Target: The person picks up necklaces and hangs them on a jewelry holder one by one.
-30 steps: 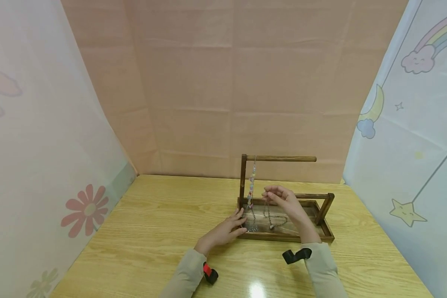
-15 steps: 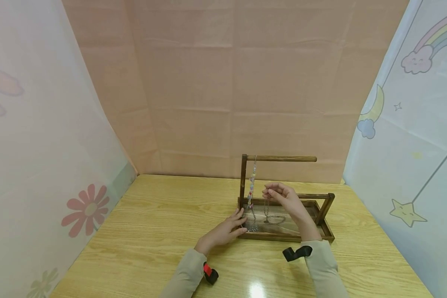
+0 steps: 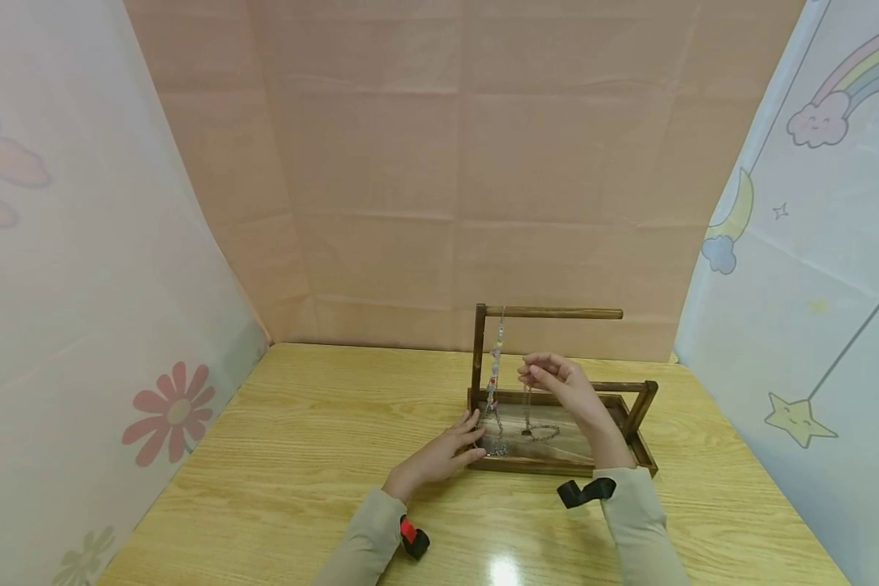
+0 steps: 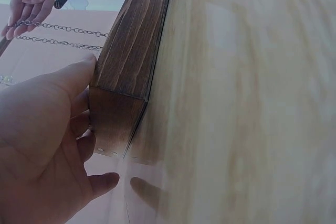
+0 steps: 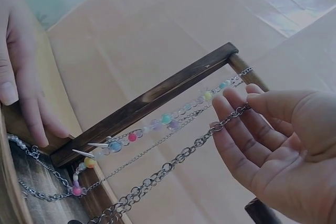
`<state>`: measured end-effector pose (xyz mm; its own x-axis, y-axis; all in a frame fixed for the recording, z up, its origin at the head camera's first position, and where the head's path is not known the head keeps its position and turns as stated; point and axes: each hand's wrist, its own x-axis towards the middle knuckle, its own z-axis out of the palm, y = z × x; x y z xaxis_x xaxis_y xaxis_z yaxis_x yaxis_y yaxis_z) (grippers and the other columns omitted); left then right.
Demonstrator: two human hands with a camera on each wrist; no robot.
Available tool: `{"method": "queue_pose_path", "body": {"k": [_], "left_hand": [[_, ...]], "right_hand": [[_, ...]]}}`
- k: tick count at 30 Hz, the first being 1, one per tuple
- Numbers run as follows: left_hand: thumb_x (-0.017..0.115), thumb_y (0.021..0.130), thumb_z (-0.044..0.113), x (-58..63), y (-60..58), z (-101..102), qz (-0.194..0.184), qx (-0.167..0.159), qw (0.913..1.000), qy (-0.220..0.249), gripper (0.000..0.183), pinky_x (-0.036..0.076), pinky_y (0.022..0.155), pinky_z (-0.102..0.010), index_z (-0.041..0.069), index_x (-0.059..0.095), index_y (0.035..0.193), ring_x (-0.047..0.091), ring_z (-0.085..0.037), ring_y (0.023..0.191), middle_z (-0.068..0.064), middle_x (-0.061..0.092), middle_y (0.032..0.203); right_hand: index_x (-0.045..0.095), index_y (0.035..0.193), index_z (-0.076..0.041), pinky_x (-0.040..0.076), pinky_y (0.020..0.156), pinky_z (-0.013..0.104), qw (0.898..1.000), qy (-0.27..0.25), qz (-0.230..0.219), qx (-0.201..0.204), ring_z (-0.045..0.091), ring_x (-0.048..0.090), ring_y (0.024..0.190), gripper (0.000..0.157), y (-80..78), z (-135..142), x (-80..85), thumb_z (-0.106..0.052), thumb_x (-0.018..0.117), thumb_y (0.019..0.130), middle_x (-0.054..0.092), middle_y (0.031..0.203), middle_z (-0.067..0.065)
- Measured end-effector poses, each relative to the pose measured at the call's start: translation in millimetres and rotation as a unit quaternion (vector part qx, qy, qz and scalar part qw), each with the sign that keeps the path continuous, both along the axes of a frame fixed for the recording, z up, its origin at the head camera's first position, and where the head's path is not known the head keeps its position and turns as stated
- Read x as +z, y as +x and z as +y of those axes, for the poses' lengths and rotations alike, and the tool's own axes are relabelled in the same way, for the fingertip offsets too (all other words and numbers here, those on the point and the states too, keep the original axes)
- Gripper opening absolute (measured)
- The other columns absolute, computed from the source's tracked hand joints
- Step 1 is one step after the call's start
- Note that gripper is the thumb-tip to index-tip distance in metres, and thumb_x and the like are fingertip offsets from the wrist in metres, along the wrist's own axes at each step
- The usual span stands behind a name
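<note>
A dark wooden jewellery stand, with an upper bar (image 3: 564,312) and a shallow tray base (image 3: 549,467), stands on the table. My left hand (image 3: 438,456) rests at the tray's front left corner, fingers extended over the edge, thumb at the front rim. Between thumb and index finger, my right hand (image 3: 566,387) pinches one end of a silver chain necklace (image 5: 167,167) above the tray. The chain's lower part loops down close over the tray floor, with a small dark pendant (image 3: 526,433). A colourful beaded necklace (image 5: 166,118) hangs from the upper bar beside the left post.
A lower bar (image 3: 619,387) on a slanted post crosses the stand's right side, behind my right wrist. Silver links from a chain (image 3: 496,449) lie in the tray's left end. The pale wooden table (image 3: 322,423) is enclosed by hanging cloth (image 3: 366,203).
My right hand has risen slightly, drawing the chain up. The pendant and chain loop have shifted up and a little left. The left hand has stayed in place.
</note>
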<state>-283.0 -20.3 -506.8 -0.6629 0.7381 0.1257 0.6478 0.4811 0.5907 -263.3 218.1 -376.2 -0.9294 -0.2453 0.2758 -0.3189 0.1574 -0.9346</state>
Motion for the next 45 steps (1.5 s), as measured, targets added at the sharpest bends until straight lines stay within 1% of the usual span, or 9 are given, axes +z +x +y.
{"method": "queue_pose_path", "body": {"k": [4,9,11,14,15,21,31,36,45], "left_hand": [[0.032,0.092,0.045,0.4,0.2,0,0.0,0.0,1.0,0.002,0.058,0.017,0.104,-0.048,0.009,0.028,0.137,0.0,-0.025,0.134,-0.003,0.004,0.148],[0.033,0.091,0.046,-0.3,-0.4,0,0.002,0.004,1.0,0.001,0.058,0.019,0.104,-0.048,0.01,0.029,0.137,0.002,-0.027,0.134,-0.003,0.005,0.148],[0.033,0.091,0.046,-0.7,-0.7,0,0.003,0.005,1.0,0.001,0.059,0.019,0.104,-0.048,0.01,0.029,0.137,0.003,-0.028,0.134,-0.003,0.005,0.148],[0.032,0.091,0.047,-0.6,-0.7,0,0.003,0.003,1.0,-0.001,0.06,0.019,0.104,-0.047,0.009,0.029,0.137,0.002,-0.027,0.134,-0.003,0.005,0.148],[0.032,0.091,0.047,-0.5,-0.7,0,0.004,0.003,1.0,-0.001,0.06,0.019,0.104,-0.047,0.009,0.029,0.137,0.002,-0.026,0.134,-0.003,0.005,0.148],[0.032,0.092,0.046,0.9,0.2,1,0.006,0.001,1.0,-0.001,0.059,0.018,0.104,-0.047,0.009,0.029,0.137,0.001,-0.026,0.134,-0.003,0.005,0.147],[0.032,0.092,0.046,0.8,0.6,0,0.005,0.0,1.0,0.002,0.058,0.019,0.104,-0.047,0.009,0.029,0.137,0.001,-0.026,0.134,-0.003,0.005,0.147],[0.032,0.092,0.046,0.7,0.7,1,0.001,0.002,1.0,-0.001,0.058,0.018,0.104,-0.047,0.01,0.028,0.137,0.001,-0.024,0.134,-0.003,0.005,0.148],[0.031,0.091,0.048,-0.3,0.8,0,0.001,0.002,1.0,-0.001,0.06,0.018,0.104,-0.048,0.009,0.028,0.137,0.001,-0.024,0.134,-0.004,0.005,0.148]], "right_hand": [[0.046,0.115,0.007,0.043,0.085,0.045,1.0,0.001,0.007,0.003,0.032,0.056,0.096,0.029,-1.4,1,3.8,-0.01,0.044,0.092,0.052,0.107,0.029],[0.045,0.115,0.008,0.042,0.085,0.046,1.0,0.002,0.018,0.006,0.035,0.055,0.097,0.029,-1.4,1,9.2,-0.01,0.043,0.092,0.057,0.102,0.016],[0.045,0.115,0.008,0.041,0.086,0.048,1.0,-0.003,0.015,0.004,0.038,0.053,0.098,0.029,-2.3,1,9.8,-0.01,0.043,0.092,0.057,0.103,0.017],[0.046,0.115,0.007,0.041,0.086,0.048,1.0,-0.008,0.012,0.0,0.034,0.055,0.098,0.029,-6.8,4,6.6,-0.01,0.043,0.092,0.056,0.104,0.02],[0.046,0.115,0.007,0.041,0.086,0.048,1.0,-0.011,0.012,0.0,0.037,0.054,0.098,0.03,-8.7,5,5.1,-0.01,0.044,0.092,0.055,0.105,0.023],[0.046,0.116,0.006,0.044,0.085,0.041,1.0,-0.021,0.016,0.004,0.03,0.056,0.097,0.034,-16.4,11,0.5,-0.017,0.047,0.091,0.053,0.108,0.024],[0.047,0.116,0.002,0.045,0.085,0.035,1.0,-0.018,0.016,-0.001,0.029,0.056,0.098,0.032,-17.2,13,8.5,-0.018,0.047,0.091,0.056,0.107,0.016],[0.047,0.116,0.0,0.044,0.086,0.037,1.0,-0.022,0.006,-0.013,0.031,0.054,0.101,0.033,-16.8,14,13.5,-0.021,0.048,0.09,0.053,0.11,0.019],[0.048,0.115,0.001,0.047,0.083,0.035,0.999,-0.019,0.026,-0.019,0.024,0.058,0.095,0.029,-18.4,16,18.9,-0.015,0.046,0.091,0.053,0.108,0.022]]}}
